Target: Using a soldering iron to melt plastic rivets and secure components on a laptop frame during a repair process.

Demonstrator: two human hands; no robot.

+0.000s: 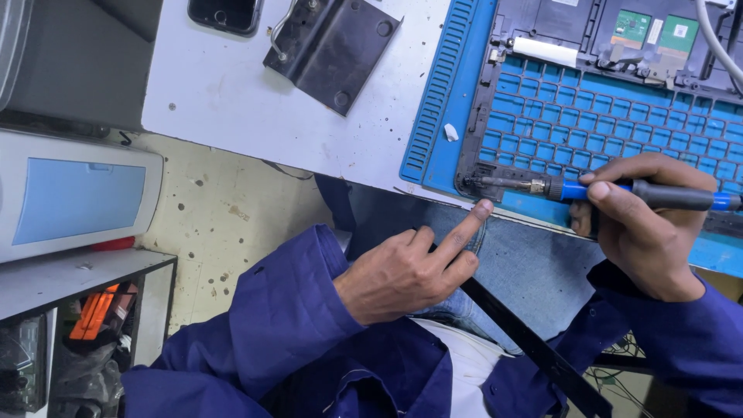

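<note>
- Gripping a soldering iron (619,191), the right hand (646,232) has thumb and fingers clamped round the black-and-blue handle; the thumb lies along the top, the other fingers curl beneath and are mostly hidden behind the handle.
- Soldering iron: lies nearly level, metal tip pointing left and resting at the lower left corner of the laptop frame (495,116); its rear end runs out of view at the right edge.
- Left hand (402,271): index finger stretched out, its tip touching the table edge just below the iron's tip; remaining fingers folded loosely into the palm, holding nothing that can be made out.
- Laptop frame: dark open keyboard shell, lying on the blue work mat (441,101); the mat's grid shows through the key openings. Its top and right portions are cut off by the picture edge.
- Circuit boards (654,31): green, at the upper part of the frame, partly cut off.
- Dark strip (534,348): long, flat, running diagonally from under the left hand across the lap; lower end out of view, kind unclear.
- Metal bracket (333,46): dark plate on the white table (232,101), upper left.
- Phone (224,11): only its lower edge visible at the top.
- Blue sleeves (286,310): cover both forearms.
</note>
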